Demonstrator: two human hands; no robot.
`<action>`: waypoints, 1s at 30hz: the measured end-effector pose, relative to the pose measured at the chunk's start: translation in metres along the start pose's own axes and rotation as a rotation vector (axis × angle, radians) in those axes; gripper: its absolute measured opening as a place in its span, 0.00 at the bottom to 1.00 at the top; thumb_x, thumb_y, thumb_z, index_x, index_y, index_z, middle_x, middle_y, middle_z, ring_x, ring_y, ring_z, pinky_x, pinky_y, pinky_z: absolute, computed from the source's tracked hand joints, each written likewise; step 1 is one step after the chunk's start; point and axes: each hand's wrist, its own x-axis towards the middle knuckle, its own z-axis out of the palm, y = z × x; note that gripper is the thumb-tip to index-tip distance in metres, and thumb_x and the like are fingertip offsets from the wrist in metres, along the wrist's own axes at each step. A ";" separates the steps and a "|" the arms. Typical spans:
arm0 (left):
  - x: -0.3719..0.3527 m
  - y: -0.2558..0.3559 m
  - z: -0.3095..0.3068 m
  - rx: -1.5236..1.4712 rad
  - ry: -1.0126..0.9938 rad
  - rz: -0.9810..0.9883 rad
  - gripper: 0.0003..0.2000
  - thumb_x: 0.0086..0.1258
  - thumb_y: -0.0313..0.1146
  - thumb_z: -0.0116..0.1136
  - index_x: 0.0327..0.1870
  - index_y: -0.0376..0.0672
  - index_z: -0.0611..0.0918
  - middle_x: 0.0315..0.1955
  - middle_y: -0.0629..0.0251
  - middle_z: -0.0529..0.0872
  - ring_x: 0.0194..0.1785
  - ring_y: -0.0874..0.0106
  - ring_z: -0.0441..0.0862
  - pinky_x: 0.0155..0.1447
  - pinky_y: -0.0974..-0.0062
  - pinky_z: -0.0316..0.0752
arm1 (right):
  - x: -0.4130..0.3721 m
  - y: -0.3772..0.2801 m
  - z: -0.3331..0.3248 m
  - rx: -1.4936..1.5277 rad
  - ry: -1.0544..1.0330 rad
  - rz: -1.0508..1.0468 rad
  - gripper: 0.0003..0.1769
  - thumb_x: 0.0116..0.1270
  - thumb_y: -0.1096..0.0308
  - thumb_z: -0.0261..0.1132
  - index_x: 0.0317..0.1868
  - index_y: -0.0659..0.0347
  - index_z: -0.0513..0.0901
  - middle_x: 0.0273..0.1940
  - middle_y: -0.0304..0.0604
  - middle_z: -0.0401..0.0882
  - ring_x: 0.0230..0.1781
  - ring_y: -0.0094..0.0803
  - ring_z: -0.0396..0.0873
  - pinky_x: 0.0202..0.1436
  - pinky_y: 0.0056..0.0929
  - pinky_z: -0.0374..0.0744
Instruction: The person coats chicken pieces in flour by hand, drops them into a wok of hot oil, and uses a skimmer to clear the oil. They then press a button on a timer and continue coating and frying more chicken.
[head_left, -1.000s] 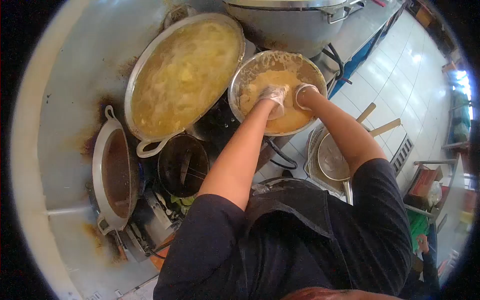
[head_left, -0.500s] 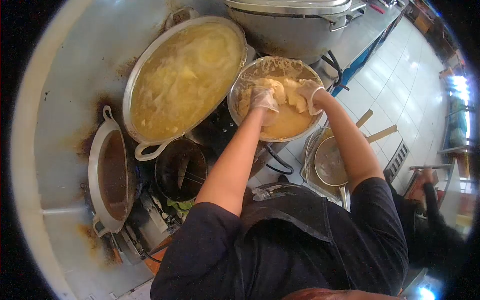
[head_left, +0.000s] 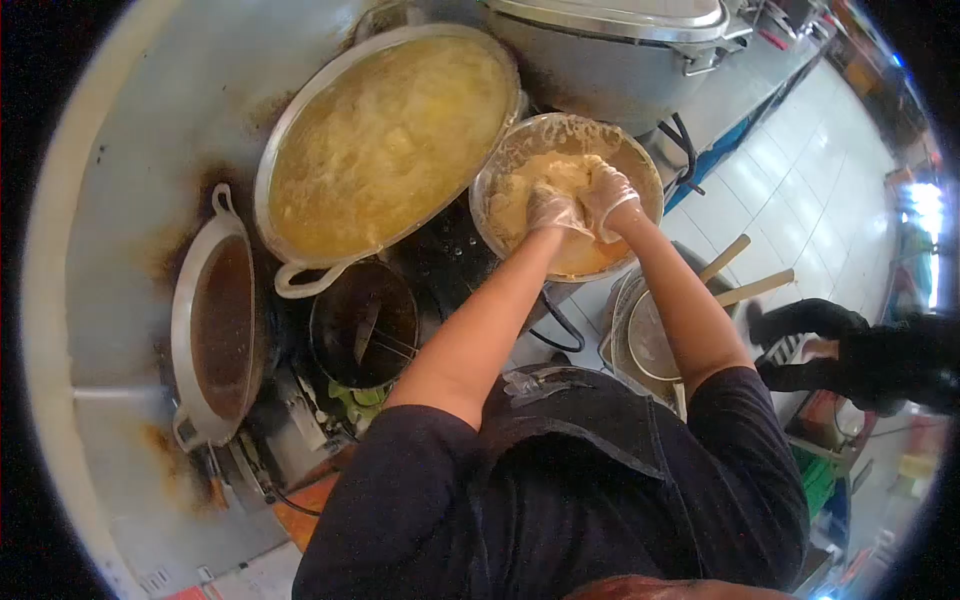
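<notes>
Both gloved hands are now sitting closer together than in the earlier frame, and another person in dark clothing [head_left: 890, 362] is now showing more fully at the right edge. The left hand [head_left: 557, 210] and the right hand [head_left: 610, 203] are working inside a metal bowl [head_left: 643, 168], wearing clear gloves. A pale, batter-coated mass [head_left: 543, 177] is lying in the bowl, mostly beyond and beside the left hand's fingers and reaching across to the right hand's fingers, touching both. The right fingers are curving over its near side; the left fingers are dipping into it and are partly hidden, so how tightly either hand is gripping cannot be told. Orange-tan liquid [head_left: 585, 262] is showing on the near side of the bowl. Left of the bowl, a large pan [head_left: 263, 200] is holding cloudy yellow liquid [head_left: 390, 140]. Beyond the bowl, a big lidded pot [head_left: 600, 75] is standing. Near the right forearm, a round strainer [head_left: 652, 335] is resting, and a smaller dark pan [head_left: 332, 340] is lying left of the left forearm.
</notes>
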 end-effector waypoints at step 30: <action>-0.123 0.072 -0.029 -0.200 0.125 0.328 0.09 0.66 0.36 0.57 0.42 0.41 0.78 0.37 0.51 0.84 0.42 0.52 0.81 0.46 0.59 0.75 | 0.110 -0.250 -0.055 -0.975 -0.435 -0.861 0.18 0.64 0.62 0.62 0.54 0.52 0.76 0.44 0.44 0.82 0.44 0.40 0.83 0.40 0.38 0.81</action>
